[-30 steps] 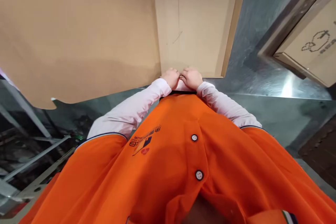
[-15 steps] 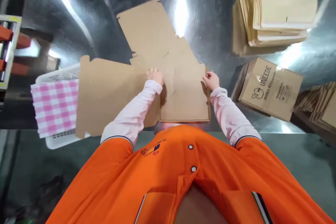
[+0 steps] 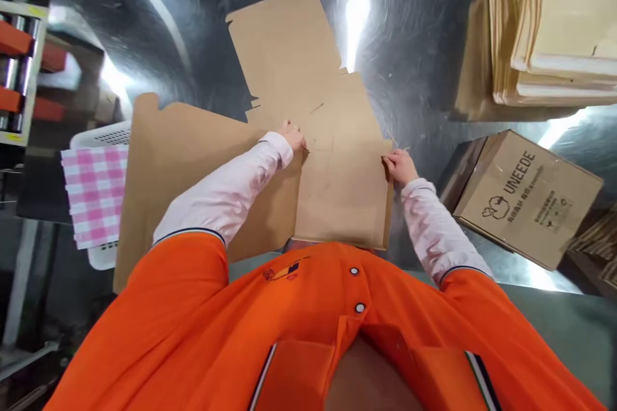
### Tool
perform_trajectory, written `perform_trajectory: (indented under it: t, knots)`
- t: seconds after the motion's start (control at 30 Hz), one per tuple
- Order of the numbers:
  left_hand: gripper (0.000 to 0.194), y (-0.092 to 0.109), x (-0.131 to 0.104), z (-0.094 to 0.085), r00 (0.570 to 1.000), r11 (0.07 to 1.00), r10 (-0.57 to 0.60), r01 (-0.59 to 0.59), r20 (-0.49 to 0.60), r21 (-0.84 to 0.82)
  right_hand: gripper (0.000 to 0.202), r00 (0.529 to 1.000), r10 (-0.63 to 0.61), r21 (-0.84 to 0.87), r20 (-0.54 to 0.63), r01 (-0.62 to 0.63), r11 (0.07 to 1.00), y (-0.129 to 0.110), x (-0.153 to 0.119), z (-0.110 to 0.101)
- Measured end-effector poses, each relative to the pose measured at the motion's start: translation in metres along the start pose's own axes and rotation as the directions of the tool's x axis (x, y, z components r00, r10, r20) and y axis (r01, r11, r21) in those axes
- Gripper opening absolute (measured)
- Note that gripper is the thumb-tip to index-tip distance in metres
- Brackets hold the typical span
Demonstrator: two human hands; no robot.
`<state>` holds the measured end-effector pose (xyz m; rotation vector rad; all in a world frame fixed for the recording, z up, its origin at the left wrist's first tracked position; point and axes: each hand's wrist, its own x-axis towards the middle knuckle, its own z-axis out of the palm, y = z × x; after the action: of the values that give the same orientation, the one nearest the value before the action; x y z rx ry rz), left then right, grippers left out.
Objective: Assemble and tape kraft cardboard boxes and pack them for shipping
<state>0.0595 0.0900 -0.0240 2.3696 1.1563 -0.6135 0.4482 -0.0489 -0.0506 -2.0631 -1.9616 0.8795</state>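
Note:
A brown cardboard sheet lies partly folded on the metal table against my orange jacket, its right and front edges raised. Its upper flap stretches away from me, and a wide brown panel spreads to the left under my left sleeve. My left hand is closed at the left edge of the folded part, its fingertips bent on the cardboard. At the upper right edge my right hand pinches the raised cardboard side between thumb and fingers.
A closed printed carton sits at the right, below a stack of tan sheets. More folded cardboard is at the right edge. A white basket with a pink checked cloth stands left, near a roller rack.
The view has moved closer and shifted. The left panel has swung nearer to me under my left arm. Both hands stay at the folded part's two side edges.

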Motion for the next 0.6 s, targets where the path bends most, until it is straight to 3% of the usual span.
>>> perform_trajectory:
  t: [0.07, 0.13, 0.2, 0.3, 0.37, 0.47, 0.6]
  knots:
    - [0.011, -0.003, 0.021, -0.011, 0.992, 0.999, 0.029, -0.034, 0.127, 0.037, 0.026, 0.978, -0.028, 0.069, 0.207, 0.015, 0.998, 0.013, 0.014, -0.018]
    - [0.013, -0.003, 0.04, -0.023, 0.969, 0.997, 0.028, -0.044, 0.247, 0.059, 0.024, 0.942, 0.023, 0.099, 0.334, -0.06, 0.993, 0.021, 0.029, -0.033]
    - [0.033, -0.002, 0.053, -0.033, 0.96, 0.997, 0.024, -0.043, 0.28, 0.059, 0.037, 0.948, 0.051, 0.047, 0.314, -0.07, 0.996, 0.023, 0.042, -0.042]
    - [0.087, 0.0, 0.061, -0.039, 0.973, 0.994, 0.092, -0.103, 0.211, 0.042, 0.078, 0.972, -0.073, -0.131, 0.224, 0.104, 0.986, 0.017, 0.056, -0.048]
    - [0.103, 0.002, 0.062, -0.039, 0.968, 0.986, 0.157, -0.164, 0.198, 0.02, 0.085, 0.942, -0.144, -0.217, 0.302, 0.215, 0.952, 0.01, 0.064, -0.05]
    - [0.099, 0.004, 0.063, -0.037, 0.958, 0.985, 0.172, -0.169, 0.23, -0.034, 0.077, 0.892, -0.142, -0.28, 0.429, 0.281, 0.918, 0.0, 0.074, -0.054]
    - [0.082, 0.005, 0.066, -0.039, 0.956, 0.992, 0.129, -0.121, 0.262, -0.048, 0.074, 0.906, -0.126, -0.368, 0.405, 0.287, 0.884, -0.014, 0.075, -0.061]
